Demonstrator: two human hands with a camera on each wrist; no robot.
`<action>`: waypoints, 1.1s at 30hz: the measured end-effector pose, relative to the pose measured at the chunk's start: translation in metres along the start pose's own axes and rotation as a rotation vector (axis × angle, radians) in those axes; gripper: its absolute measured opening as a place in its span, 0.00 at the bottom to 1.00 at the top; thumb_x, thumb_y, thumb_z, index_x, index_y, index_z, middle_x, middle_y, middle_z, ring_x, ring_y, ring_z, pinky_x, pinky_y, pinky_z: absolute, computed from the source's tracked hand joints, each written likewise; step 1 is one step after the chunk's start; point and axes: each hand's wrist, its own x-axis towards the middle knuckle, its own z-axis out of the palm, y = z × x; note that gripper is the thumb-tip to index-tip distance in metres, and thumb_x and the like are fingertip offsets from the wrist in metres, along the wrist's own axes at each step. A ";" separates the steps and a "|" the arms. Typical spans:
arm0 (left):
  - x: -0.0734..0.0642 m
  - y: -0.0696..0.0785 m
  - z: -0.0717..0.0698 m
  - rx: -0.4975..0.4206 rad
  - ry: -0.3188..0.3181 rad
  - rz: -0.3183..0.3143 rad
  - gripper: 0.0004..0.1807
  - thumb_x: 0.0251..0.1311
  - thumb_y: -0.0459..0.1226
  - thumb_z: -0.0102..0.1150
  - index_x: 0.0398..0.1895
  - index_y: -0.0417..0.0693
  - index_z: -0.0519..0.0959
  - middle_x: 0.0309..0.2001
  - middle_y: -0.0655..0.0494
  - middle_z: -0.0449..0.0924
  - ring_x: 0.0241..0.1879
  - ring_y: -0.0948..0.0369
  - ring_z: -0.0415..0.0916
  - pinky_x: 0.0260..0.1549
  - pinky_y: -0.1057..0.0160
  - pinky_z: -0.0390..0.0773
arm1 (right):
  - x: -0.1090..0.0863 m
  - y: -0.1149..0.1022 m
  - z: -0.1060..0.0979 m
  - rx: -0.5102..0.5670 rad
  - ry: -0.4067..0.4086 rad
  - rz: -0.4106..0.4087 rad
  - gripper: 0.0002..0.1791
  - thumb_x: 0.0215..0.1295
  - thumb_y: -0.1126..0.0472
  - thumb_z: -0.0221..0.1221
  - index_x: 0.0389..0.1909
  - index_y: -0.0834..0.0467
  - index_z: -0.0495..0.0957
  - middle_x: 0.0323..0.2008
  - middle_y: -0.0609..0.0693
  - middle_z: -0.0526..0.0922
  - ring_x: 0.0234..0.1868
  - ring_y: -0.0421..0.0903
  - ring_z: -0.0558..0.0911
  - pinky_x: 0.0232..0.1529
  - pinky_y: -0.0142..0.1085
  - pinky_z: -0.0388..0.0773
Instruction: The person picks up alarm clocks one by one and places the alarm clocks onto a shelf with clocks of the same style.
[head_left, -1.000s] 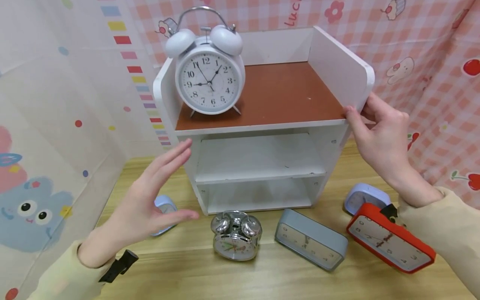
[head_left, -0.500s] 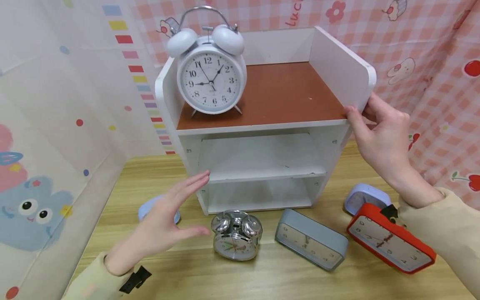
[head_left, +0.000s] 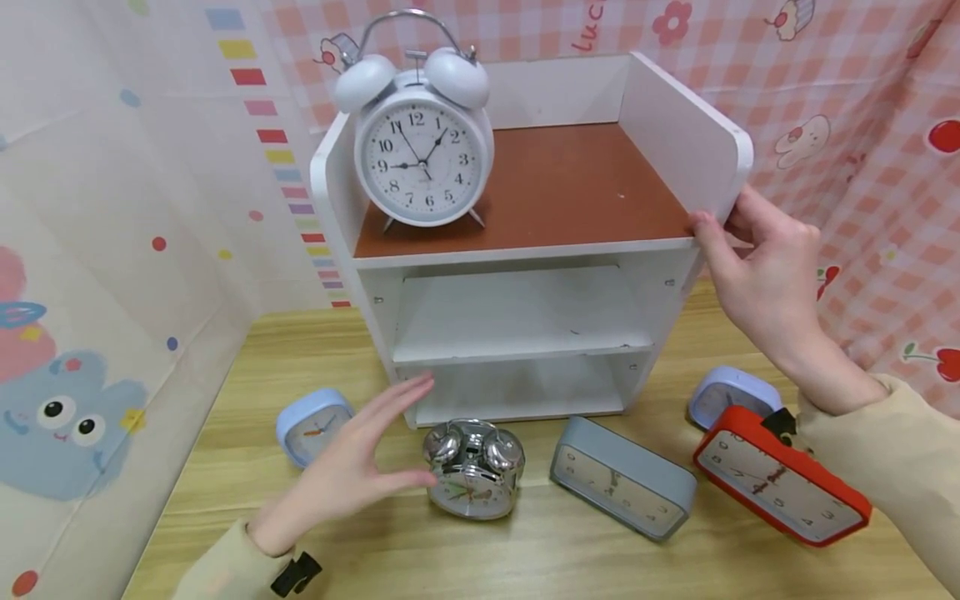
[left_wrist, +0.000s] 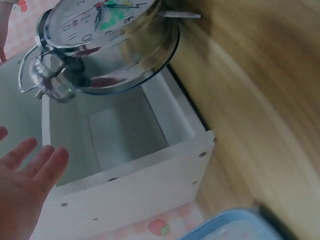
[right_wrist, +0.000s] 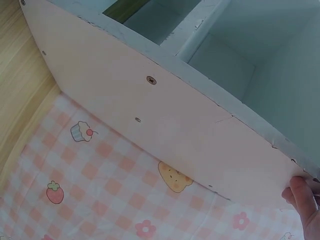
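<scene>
1. Shelf [head_left: 555, 187], biggest thing here: white panels, brown top, edges a bit chipped, two open-fronted tiers below; it's upright on the wood table [head_left: 480, 567]. R hand [head_left: 772, 271] has its R side panel gripped, thumb on the front edge, fingers round behind.
2. Silver clock [head_left: 474, 471]: shiny chrome, twin bells, wire handle, green patch on the dial; it's on the table just in front of the shelf's lower edge, dial tipped upward.
3. L hand [head_left: 348, 467]: right by it, fingers spread, holding nothing; L wrist cam shows a gap btwn hand & clock.
4. Room: bare brown top R of the white clock [head_left: 423, 162]; wood gap btwn silver clock & grey clock [head_left: 622, 479]; blue clock [head_left: 313, 427] sits L, partly behind L hand.
5. Vs half a sec ago: L hand's lower & nearer the silver clock, more of blue clock's dial shows; R hand same spot.
</scene>
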 end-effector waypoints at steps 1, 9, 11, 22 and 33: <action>0.000 -0.001 0.002 -0.002 -0.002 -0.006 0.56 0.50 0.52 0.79 0.83 0.57 0.60 0.80 0.45 0.65 0.76 0.40 0.68 0.70 0.32 0.72 | 0.000 0.000 0.000 0.000 0.000 0.000 0.17 0.74 0.60 0.64 0.58 0.62 0.85 0.50 0.69 0.89 0.46 0.10 0.79 0.47 0.11 0.78; -0.001 -0.006 0.018 -0.018 -0.016 -0.005 0.56 0.49 0.49 0.80 0.82 0.52 0.62 0.78 0.46 0.68 0.75 0.42 0.70 0.69 0.37 0.76 | 0.000 0.000 0.001 0.002 -0.006 0.007 0.17 0.74 0.60 0.64 0.58 0.63 0.84 0.51 0.69 0.89 0.46 0.09 0.79 0.48 0.11 0.78; -0.001 -0.007 0.020 -0.023 -0.028 -0.018 0.56 0.49 0.49 0.80 0.82 0.51 0.62 0.79 0.47 0.68 0.75 0.43 0.71 0.68 0.38 0.77 | 0.000 0.000 0.001 0.003 -0.003 0.008 0.17 0.74 0.60 0.64 0.58 0.63 0.85 0.50 0.69 0.89 0.46 0.09 0.79 0.47 0.11 0.78; 0.002 -0.007 0.030 -0.068 -0.086 -0.072 0.56 0.50 0.52 0.79 0.82 0.56 0.61 0.79 0.47 0.67 0.76 0.43 0.69 0.72 0.36 0.73 | -0.001 0.000 0.000 0.009 0.000 0.017 0.17 0.74 0.61 0.64 0.59 0.62 0.85 0.51 0.69 0.89 0.46 0.10 0.80 0.47 0.12 0.78; 0.000 -0.012 0.039 -0.084 -0.089 -0.108 0.55 0.51 0.53 0.79 0.82 0.60 0.61 0.79 0.47 0.68 0.74 0.42 0.72 0.70 0.33 0.74 | -0.001 0.000 0.000 0.005 -0.012 0.004 0.17 0.74 0.61 0.63 0.60 0.61 0.84 0.52 0.68 0.89 0.46 0.10 0.80 0.49 0.12 0.78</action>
